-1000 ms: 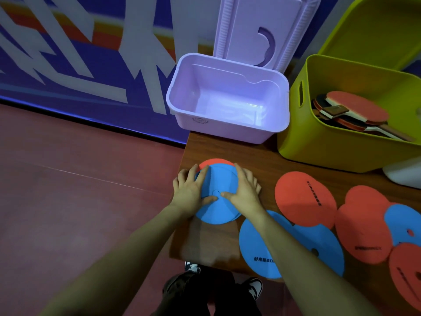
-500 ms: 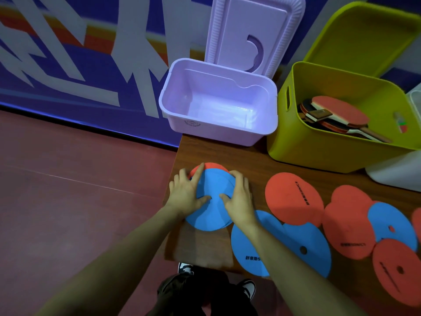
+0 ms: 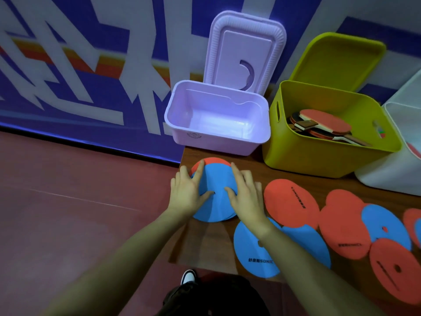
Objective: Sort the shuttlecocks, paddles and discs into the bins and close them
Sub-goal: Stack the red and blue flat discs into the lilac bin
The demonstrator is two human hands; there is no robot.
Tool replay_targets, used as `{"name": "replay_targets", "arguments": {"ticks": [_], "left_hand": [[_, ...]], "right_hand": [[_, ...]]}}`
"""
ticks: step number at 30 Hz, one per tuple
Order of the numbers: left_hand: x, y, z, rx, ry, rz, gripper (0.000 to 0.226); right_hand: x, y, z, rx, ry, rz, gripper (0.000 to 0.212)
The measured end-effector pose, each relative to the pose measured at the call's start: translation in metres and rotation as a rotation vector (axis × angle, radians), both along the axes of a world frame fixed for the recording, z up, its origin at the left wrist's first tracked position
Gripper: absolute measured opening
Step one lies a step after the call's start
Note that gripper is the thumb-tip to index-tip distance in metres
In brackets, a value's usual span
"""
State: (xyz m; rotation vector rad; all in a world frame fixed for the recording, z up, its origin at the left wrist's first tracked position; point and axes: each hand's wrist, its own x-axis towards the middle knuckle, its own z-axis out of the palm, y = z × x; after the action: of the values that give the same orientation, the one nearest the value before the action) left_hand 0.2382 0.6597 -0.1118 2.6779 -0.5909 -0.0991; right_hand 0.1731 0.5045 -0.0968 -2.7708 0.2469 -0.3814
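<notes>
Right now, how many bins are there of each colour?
purple bin: 1
green bin: 1
white bin: 1
Total: 3

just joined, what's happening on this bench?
A person is gathering flat discs. Both hands, left hand and right hand, press on a small stack with a blue disc on top and a red one under it. The purple bin just behind stands open and empty. Paddles already lie in the green bin. More discs lie loose to the right.
</notes>
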Motion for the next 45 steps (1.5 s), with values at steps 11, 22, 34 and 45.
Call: {"name": "replay_targets", "arguments": {"ticks": [11, 22, 34, 45], "left_hand": [[0.088, -0.044, 0.098, -0.087, -0.289, 0.004, 0.088], [0.195, -0.101, 0.102, 0.012, -0.336, 0.0, 0.085], [0.226, -0.103, 0.022, 0.297, 0.062, -0.01, 0.078], [0.193, -0.081, 0.046, 0.225, -0.086, -0.092, 0.062]], "right_hand": [[0.091, -0.05, 0.086, 0.022, -0.214, -0.004, 0.06], [0.181, -0.087, 0.088, 0.182, -0.173, -0.149, 0.053], [0.218, -0.098, 0.013, -0.016, 0.456, -0.041, 0.062], [0.186, -0.091, 0.041, -0.093, 0.36, 0.021, 0.049]]}}
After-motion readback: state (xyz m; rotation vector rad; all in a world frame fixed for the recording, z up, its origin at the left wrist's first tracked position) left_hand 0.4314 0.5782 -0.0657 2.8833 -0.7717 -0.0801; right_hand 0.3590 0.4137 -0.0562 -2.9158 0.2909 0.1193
